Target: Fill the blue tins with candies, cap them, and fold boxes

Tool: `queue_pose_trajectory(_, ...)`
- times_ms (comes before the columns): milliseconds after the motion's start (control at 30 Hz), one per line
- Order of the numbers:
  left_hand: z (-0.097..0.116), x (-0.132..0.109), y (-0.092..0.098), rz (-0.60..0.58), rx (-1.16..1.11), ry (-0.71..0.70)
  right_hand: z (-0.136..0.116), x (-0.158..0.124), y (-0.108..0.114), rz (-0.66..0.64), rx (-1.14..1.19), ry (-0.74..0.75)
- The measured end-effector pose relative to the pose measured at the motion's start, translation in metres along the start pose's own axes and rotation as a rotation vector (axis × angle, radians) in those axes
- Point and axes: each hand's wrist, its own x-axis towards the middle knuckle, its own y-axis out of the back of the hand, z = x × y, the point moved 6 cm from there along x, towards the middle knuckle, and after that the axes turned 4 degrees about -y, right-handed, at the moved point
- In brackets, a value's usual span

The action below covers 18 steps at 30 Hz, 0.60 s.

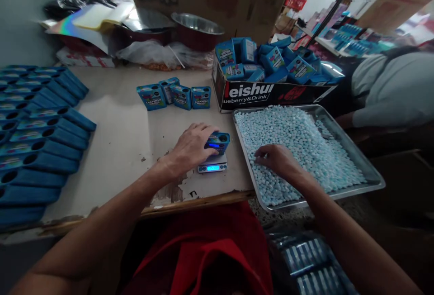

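My left hand [195,145] is wrapped around a small blue candy box [221,140], which has a dark round hole showing on its upper face. The box rests on a small digital kitchen scale [213,167] with a lit blue display; I cannot read the digits for certain. My right hand [278,161] is at the left part of a metal tray [375,182], its fingers curled together at the surface of many small pale blue and white candies [288,127]. Whatever lies between those fingertips is hidden.
Several blue boxes [181,96] stand behind the scale. An open carton [278,93] heaped with more boxes sits behind the tray. Rows of blue boxes [44,150] cover the table's left side. Metal bowls [198,28] stand at the back. Another person's sleeve [389,91] is at right.
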Motion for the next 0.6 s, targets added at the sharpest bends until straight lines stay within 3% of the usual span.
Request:
queue_pose_trajectory(100, -0.005, 0.003, 0.000, 0.019, -0.049, 0.002, -0.005, -0.001, 0.023, 0.156, 0.175, -0.025)
queue_pose_trajectory(200, -0.007, 0.009, -0.001, 0.028, -0.086, 0.005, -0.045, 0.006, 0.044, 0.270, 0.387, 0.105)
queue_pose_trajectory(333, -0.006, 0.014, -0.007, -0.011, -0.167, -0.019, -0.108, 0.024, 0.057, 0.220, 0.420, 0.338)
queue_pose_trajectory(433, -0.014, 0.014, -0.007, -0.023, -0.213, -0.012, -0.125, 0.037, 0.064, 0.180, 0.346, 0.381)
queue_pose_trajectory(533, -0.046, 0.012, 0.016, 0.016, -0.200, 0.104, -0.126, 0.063, 0.075, 0.230, 0.440, 0.328)
queue_pose_trajectory(600, -0.085, 0.009, 0.049, 0.065, -0.119, 0.236, -0.135, 0.093, 0.079, 0.298, 0.443, 0.319)
